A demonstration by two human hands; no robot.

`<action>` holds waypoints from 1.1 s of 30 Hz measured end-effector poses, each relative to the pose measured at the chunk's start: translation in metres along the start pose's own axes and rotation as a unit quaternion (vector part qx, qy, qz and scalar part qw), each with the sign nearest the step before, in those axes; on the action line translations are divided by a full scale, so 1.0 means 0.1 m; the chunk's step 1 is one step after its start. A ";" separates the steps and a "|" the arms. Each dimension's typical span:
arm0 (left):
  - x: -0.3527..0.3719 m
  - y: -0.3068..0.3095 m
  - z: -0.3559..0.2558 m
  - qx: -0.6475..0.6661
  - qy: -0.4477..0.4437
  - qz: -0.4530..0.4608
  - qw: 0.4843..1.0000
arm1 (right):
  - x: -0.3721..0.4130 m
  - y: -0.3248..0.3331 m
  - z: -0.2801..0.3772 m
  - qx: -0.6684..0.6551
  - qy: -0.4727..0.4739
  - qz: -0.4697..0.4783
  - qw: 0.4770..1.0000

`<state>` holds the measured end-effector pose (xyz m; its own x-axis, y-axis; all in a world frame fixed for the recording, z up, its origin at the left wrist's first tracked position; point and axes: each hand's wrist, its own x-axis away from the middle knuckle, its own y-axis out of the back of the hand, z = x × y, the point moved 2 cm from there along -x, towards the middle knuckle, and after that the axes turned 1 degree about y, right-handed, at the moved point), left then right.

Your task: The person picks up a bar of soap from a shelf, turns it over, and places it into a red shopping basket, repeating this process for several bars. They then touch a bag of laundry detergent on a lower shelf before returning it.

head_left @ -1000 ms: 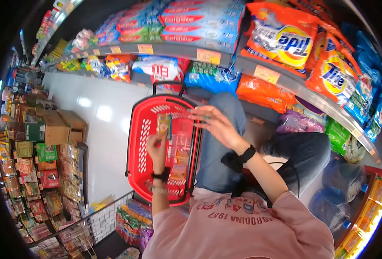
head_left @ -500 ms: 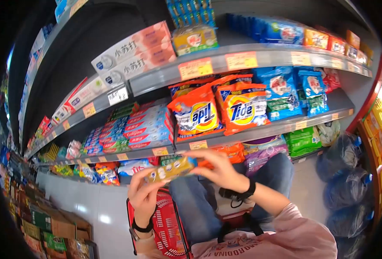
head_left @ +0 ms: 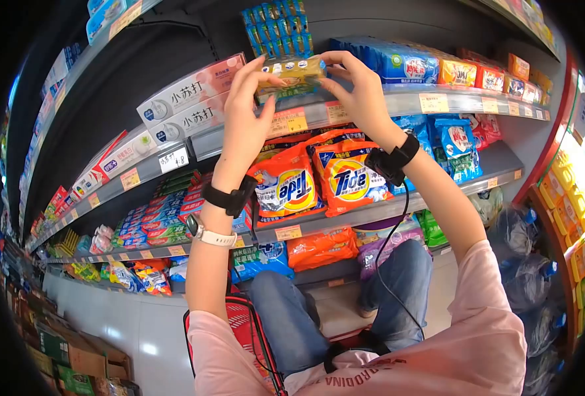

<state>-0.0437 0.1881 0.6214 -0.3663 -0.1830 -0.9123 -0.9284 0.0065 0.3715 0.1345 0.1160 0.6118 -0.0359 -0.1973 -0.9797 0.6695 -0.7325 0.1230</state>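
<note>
A yellow wrapped soap pack (head_left: 296,67) is at the front of the upper shelf, held between my two hands. My left hand (head_left: 247,109) has its fingertips on the pack's left end, the thumb lower and apart from the fingers. At the right end, the fingers and thumb of my right hand (head_left: 358,92) pinch the pack. Another pack with a green lower edge (head_left: 291,90) shows just beneath it, partly hidden. Behind them stand stacked blue packs (head_left: 279,30). White and pink toothpaste boxes (head_left: 190,99) lie left of my left hand.
Orange Tide bags (head_left: 352,175) fill the shelf below, under my forearms. Blue soap packs (head_left: 408,66) line the upper shelf at right. A red basket (head_left: 240,323) stands by my legs. Large water bottles (head_left: 523,270) stand at right. A black cable (head_left: 388,284) hangs from my right wrist.
Both hands have lifted the yellow soap pack from above my lap, up and forward to the upper shelf. My arms are now stretched out.
</note>
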 end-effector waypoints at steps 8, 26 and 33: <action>0.12 -0.10 0.11 -0.082 -0.051 0.002 0.995 | 0.02 -0.03 -0.17 0.025 -0.057 0.053 0.997; 0.30 -0.24 0.15 -0.247 -0.044 0.043 0.967 | 0.26 -0.23 -0.02 0.273 0.055 0.104 0.955; 0.32 -0.28 0.13 -0.293 -0.017 0.038 0.955 | 0.26 -0.22 0.02 0.287 0.063 0.134 0.947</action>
<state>-0.0302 0.1952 0.5799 -0.4422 -0.1724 -0.8802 -0.7088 -0.5342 0.4607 0.1176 0.1255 0.5841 0.1913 -0.3727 -0.9080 0.1281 -0.9077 0.3996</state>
